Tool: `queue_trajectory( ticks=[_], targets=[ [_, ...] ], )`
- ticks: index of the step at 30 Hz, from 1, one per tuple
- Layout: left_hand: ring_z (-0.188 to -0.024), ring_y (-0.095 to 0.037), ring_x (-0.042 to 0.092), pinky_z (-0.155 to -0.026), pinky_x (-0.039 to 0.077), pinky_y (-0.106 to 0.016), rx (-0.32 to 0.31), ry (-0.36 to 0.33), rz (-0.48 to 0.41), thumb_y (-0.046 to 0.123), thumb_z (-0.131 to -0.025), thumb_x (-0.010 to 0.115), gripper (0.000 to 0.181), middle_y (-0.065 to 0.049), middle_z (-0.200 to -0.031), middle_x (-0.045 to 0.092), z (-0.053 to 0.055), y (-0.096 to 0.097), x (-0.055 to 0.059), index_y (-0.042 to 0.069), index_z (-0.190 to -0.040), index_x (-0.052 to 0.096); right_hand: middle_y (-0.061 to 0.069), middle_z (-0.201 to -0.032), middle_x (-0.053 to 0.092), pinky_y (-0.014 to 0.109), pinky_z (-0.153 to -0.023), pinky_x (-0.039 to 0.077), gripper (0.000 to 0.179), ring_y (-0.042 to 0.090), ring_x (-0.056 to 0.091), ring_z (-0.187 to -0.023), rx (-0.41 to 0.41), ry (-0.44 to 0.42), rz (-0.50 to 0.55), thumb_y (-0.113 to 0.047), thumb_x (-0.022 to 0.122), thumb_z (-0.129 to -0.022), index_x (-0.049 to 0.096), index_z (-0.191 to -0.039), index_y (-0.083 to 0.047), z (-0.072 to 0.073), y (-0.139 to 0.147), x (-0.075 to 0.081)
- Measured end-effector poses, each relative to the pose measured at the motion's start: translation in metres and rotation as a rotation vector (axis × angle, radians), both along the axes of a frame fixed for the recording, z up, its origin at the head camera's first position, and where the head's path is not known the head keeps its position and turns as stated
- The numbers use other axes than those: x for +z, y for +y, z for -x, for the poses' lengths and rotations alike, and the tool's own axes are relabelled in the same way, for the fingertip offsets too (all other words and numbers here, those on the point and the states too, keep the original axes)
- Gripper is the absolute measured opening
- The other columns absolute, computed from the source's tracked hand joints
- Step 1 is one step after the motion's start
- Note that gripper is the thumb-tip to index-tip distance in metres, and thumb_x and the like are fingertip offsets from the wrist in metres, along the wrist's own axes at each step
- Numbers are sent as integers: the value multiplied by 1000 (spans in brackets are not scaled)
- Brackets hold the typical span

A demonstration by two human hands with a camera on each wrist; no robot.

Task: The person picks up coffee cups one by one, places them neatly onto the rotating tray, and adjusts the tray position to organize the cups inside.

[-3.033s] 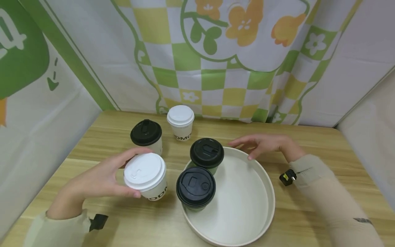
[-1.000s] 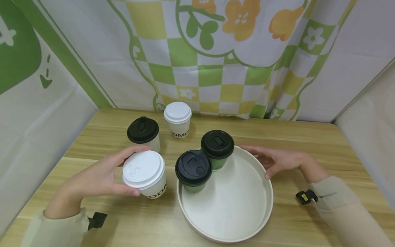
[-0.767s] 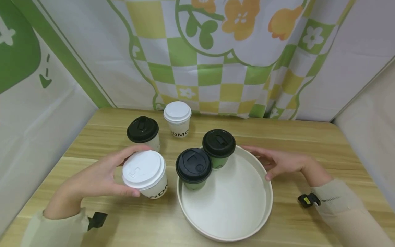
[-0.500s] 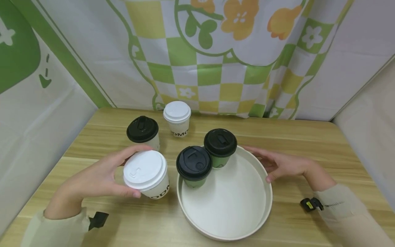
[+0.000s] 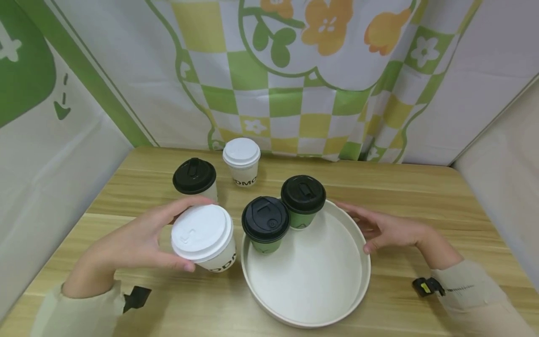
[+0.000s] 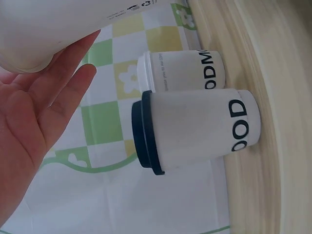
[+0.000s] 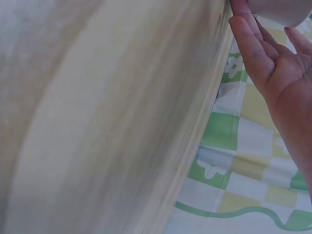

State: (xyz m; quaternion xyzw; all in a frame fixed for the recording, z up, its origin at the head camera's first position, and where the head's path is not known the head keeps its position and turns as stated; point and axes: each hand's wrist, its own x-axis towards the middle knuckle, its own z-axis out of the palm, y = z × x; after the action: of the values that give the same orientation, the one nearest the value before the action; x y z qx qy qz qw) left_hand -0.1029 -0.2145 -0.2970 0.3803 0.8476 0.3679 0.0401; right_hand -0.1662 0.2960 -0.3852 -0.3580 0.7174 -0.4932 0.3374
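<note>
My left hand (image 5: 139,241) grips a white paper coffee cup (image 5: 204,234) with a white lid, thumb in front and fingers behind, just left of the round cream tray (image 5: 320,281). In the left wrist view that cup's wall leans across the top corner. My right hand (image 5: 397,231) touches the tray's right side from outside, fingers extended along the wall and thumb near the rim. Two green cups with black lids stand in the tray: a nearer cup (image 5: 266,222) at its left and a farther cup (image 5: 303,196) at its back edge, lids overlapping in this view.
Behind the left hand stands a white cup with a black lid (image 5: 194,177). Farther back is another white-lidded cup (image 5: 242,159), near the wood table's (image 5: 379,182) far edge. A checkered curtain (image 5: 294,103) hangs behind; pale fabric walls close both sides.
The tray has turned clockwise, carrying both green cups farther back and rightward. My right hand has moved right and nearer. My left hand has shifted slightly right with the white-lidded cup.
</note>
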Motion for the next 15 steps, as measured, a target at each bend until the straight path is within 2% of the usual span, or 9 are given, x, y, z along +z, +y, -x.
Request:
queue_trajectory(
  ticks=[6,12,15],
  targets=[
    [-120,-8,55,-101,43,-18,-72,19,-38,30,-63,95,99,8,-135,58,0,9,6,21,-147,42,33,-158,18,24,-109,43,103,33,40,-142,-2,-3,1,4,71,-85,2,-160,-9,-1,1,-1],
    [-121,-10,55,-104,42,-20,-127,12,-33,34,-66,93,97,7,-135,57,0,17,10,17,-147,42,32,-156,23,25,-109,43,104,39,39,-141,-15,-7,-16,3,72,-85,2,-160,-9,-1,1,-2],
    [-122,-10,55,-105,43,-22,-152,1,-26,35,-67,92,96,7,-135,57,-1,21,12,15,-147,41,32,-156,22,25,-109,43,104,35,40,-141,-15,-8,-14,2,72,-85,2,-160,-9,-1,1,-2]
  ],
)
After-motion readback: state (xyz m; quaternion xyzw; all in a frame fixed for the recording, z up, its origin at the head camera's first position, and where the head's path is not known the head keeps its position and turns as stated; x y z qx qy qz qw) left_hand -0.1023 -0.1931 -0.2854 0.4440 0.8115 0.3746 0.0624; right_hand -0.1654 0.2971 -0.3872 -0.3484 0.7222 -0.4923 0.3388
